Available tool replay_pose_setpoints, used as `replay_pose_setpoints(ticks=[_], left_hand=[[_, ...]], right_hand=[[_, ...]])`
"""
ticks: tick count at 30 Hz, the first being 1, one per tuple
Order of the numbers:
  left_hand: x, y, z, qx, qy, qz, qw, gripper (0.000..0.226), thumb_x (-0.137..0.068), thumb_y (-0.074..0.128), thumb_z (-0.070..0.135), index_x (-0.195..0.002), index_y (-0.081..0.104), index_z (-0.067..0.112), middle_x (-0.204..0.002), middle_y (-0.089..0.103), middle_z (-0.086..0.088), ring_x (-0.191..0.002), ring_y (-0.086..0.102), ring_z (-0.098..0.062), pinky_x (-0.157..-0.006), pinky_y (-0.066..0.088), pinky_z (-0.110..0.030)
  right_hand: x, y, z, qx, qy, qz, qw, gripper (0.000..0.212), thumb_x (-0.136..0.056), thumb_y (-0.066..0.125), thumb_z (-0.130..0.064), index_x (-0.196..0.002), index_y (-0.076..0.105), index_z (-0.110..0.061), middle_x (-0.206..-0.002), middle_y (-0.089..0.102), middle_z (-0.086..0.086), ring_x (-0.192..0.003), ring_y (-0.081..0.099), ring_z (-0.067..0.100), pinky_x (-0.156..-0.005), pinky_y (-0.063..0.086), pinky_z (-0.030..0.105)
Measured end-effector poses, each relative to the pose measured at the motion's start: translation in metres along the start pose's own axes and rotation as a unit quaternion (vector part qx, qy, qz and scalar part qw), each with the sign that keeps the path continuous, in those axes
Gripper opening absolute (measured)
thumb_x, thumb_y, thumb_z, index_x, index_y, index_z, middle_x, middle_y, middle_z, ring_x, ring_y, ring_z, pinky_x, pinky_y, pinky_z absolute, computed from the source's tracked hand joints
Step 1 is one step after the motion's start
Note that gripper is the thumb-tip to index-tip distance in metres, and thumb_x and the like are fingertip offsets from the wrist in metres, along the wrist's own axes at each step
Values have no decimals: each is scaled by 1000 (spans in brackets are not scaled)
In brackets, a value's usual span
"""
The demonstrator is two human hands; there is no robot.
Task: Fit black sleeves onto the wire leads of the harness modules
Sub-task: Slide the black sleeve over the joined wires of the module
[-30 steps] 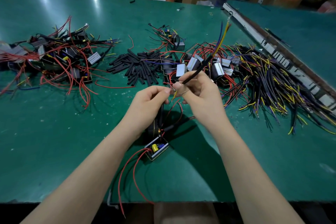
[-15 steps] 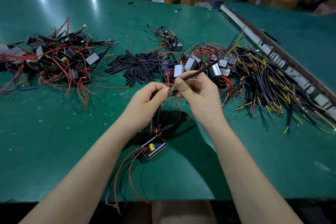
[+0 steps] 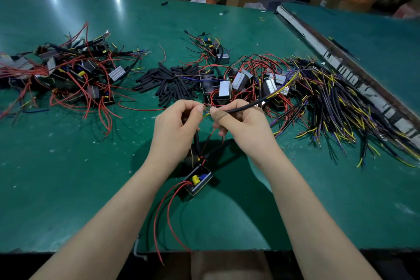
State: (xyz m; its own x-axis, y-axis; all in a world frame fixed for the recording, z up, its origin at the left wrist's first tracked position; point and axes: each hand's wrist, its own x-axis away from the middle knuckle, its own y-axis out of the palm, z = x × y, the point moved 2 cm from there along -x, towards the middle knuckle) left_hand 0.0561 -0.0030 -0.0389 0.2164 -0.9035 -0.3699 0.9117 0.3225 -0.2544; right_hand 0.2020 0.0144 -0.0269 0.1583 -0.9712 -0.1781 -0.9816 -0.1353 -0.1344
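Observation:
A small harness module (image 3: pixel 198 181) with a yellow part lies on the green table (image 3: pixel 68 166) below my hands, its red leads trailing toward the near edge. My left hand (image 3: pixel 176 129) pinches thin leads rising from the module. My right hand (image 3: pixel 243 125) grips a black-sleeved cable (image 3: pixel 247 105) whose yellow and purple wires fan out to the upper right. The two hands' fingertips almost meet above the module. A heap of loose black sleeves (image 3: pixel 170 84) lies just beyond my hands.
Modules with red leads lie piled at the left (image 3: pixel 75 75) and behind my hands (image 3: pixel 238 82). A mass of sleeved yellow and purple cables (image 3: pixel 341 109) spreads at the right. A metal rail (image 3: pixel 341 63) divides the tables. Boxes and crates stand beyond the far edge.
The sleeved cable in my right hand has swung down from steeply raised to a low slant. Both hands stay together above the module.

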Motion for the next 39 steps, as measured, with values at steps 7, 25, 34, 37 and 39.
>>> replay_pose_setpoints(ticks=[7,25,34,37,39], left_hand=[[1,-1,1,-45,-32,37,998,12,-90,60,24,-79,61,29,-69,60,16,-63,52,9,-64,39,-12],[-7,0,-7,8,-29,-153,988,22,-88,64,18,-70,64,30,-57,55,14,-59,46,-6,-63,41,-27],[-8,-4,-6,-54,12,-140,989,21,-89,62,23,-73,59,36,-57,55,23,-56,46,4,-59,37,-12],[-7,-4,-4,-46,16,-146,988,21,-90,61,22,-74,60,36,-60,55,17,-58,46,3,-61,39,-15],[-7,-4,-4,-28,10,-150,988,18,-91,60,22,-77,60,33,-63,54,13,-61,47,-4,-64,41,-23]], right_hand=[[2,5,0,75,-97,16,992,10,-87,70,-19,-80,63,-19,-73,65,-8,-65,59,3,-63,45,21],[-2,-6,-2,104,-134,-18,985,18,-91,62,-16,-85,55,-31,-75,64,-10,-69,66,17,-72,50,36],[-4,-11,0,131,-150,-40,979,19,-94,58,-12,-87,55,-30,-72,64,-18,-68,63,1,-66,47,14],[-5,-12,0,146,-158,-37,976,19,-94,58,-13,-88,55,-31,-75,62,-23,-69,62,4,-71,47,18],[-4,-12,-2,144,-159,-35,976,18,-96,56,-16,-89,52,-32,-75,61,-24,-71,61,4,-74,48,20]])
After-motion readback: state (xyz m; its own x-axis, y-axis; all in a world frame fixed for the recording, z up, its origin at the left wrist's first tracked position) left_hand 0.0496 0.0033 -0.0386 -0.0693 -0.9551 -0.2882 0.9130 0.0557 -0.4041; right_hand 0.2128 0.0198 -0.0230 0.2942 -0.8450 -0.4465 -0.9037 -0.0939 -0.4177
